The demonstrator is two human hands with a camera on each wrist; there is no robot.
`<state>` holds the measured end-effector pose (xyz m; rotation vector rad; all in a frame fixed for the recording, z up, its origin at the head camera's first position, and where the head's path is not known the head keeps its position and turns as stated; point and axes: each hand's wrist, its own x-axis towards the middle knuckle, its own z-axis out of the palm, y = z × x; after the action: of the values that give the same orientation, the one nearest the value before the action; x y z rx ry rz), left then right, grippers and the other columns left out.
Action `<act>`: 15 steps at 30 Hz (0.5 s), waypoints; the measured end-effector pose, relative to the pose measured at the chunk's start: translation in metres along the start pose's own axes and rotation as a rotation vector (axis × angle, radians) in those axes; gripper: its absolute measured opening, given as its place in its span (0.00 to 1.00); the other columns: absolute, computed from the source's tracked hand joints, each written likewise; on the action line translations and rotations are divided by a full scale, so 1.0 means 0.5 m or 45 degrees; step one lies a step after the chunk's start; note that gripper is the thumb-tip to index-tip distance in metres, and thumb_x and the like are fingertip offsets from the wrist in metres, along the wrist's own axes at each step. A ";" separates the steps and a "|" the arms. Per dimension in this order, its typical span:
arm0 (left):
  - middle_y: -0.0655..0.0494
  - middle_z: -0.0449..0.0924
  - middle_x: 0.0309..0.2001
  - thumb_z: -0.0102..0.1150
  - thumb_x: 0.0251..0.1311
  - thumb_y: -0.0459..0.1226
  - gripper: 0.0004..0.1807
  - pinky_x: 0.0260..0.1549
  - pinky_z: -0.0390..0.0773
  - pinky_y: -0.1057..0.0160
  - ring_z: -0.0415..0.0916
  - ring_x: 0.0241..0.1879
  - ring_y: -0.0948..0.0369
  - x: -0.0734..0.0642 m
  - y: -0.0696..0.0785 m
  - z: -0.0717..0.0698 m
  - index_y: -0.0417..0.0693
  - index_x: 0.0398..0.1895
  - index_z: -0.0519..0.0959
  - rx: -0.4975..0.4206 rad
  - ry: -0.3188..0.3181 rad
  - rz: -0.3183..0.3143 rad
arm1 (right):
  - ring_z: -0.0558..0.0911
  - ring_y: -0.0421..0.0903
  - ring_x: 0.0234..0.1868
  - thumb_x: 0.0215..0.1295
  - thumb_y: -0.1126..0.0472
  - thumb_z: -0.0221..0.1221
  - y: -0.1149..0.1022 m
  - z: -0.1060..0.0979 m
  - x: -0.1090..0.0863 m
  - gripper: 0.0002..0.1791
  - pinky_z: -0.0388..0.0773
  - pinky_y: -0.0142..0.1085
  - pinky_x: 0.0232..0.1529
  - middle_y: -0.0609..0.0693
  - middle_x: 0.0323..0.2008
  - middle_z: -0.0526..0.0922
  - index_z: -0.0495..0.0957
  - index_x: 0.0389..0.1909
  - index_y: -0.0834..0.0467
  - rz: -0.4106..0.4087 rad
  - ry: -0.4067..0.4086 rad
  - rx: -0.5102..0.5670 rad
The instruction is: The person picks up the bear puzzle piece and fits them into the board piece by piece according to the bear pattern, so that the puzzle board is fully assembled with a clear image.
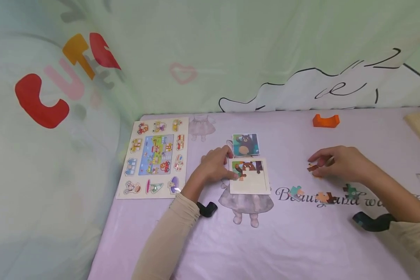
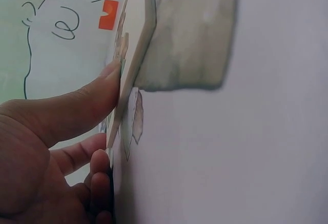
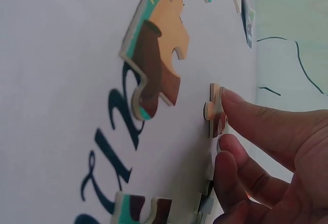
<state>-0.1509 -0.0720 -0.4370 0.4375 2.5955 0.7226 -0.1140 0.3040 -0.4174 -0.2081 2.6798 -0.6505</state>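
A small wooden puzzle board [image 1: 248, 184] lies on the table, with the top of a brown bear picture filled in by several pieces. At its left edge my left hand [image 1: 215, 165] holds it, the thumb [image 2: 97, 93] on its face and the other fingers by its edge. My right hand [image 1: 339, 163], off to the right, pinches a brown and tan puzzle piece [image 3: 218, 111] between thumb and fingertips, near the tabletop. Loose puzzle pieces lie in front of that hand: a teal one [image 1: 295, 192], an orange and brown one [image 1: 325, 197] and a dark green one [image 1: 351, 192].
Just behind the board lies a bear picture card [image 1: 245, 144]. A larger vehicle puzzle board [image 1: 126, 182] is on the left. An orange notched block [image 1: 326, 121] stands at the back right, with a wooden frame edge [image 1: 418, 124] beyond it. Curtains hang behind the table.
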 end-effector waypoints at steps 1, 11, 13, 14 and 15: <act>0.59 0.75 0.40 0.80 0.48 0.51 0.33 0.47 0.66 0.55 0.69 0.41 0.58 0.000 0.000 -0.001 0.57 0.54 0.73 -0.001 0.000 0.001 | 0.82 0.49 0.41 0.57 0.52 0.74 0.000 0.000 0.001 0.21 0.73 0.36 0.32 0.46 0.37 0.83 0.85 0.51 0.54 -0.003 0.002 -0.001; 0.58 0.75 0.41 0.80 0.48 0.51 0.33 0.47 0.67 0.55 0.70 0.42 0.58 0.000 -0.004 -0.001 0.56 0.55 0.73 0.000 -0.009 0.003 | 0.79 0.51 0.40 0.56 0.56 0.75 -0.007 0.005 0.008 0.19 0.72 0.38 0.32 0.48 0.36 0.82 0.86 0.48 0.55 -0.014 -0.002 -0.021; 0.58 0.75 0.41 0.80 0.48 0.51 0.33 0.47 0.67 0.55 0.70 0.42 0.58 0.000 -0.003 -0.001 0.56 0.55 0.73 -0.003 -0.006 0.005 | 0.78 0.51 0.41 0.56 0.56 0.75 -0.009 0.004 0.007 0.19 0.72 0.38 0.32 0.48 0.36 0.82 0.86 0.48 0.55 -0.012 -0.003 -0.029; 0.58 0.75 0.41 0.80 0.48 0.51 0.33 0.47 0.67 0.54 0.70 0.42 0.58 0.000 -0.002 -0.001 0.56 0.55 0.73 -0.006 -0.006 0.005 | 0.78 0.51 0.41 0.56 0.56 0.75 -0.010 0.003 0.007 0.18 0.72 0.38 0.32 0.49 0.37 0.82 0.86 0.48 0.55 -0.012 -0.003 -0.033; 0.58 0.75 0.41 0.80 0.48 0.50 0.33 0.47 0.67 0.54 0.70 0.42 0.57 0.000 -0.001 -0.001 0.55 0.55 0.73 -0.008 -0.007 0.004 | 0.78 0.52 0.41 0.56 0.56 0.75 -0.011 0.001 0.007 0.18 0.72 0.38 0.32 0.50 0.37 0.83 0.86 0.48 0.55 -0.011 -0.002 -0.037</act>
<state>-0.1514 -0.0725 -0.4368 0.4415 2.5877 0.7292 -0.1168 0.2979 -0.4164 -0.2283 2.6895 -0.6147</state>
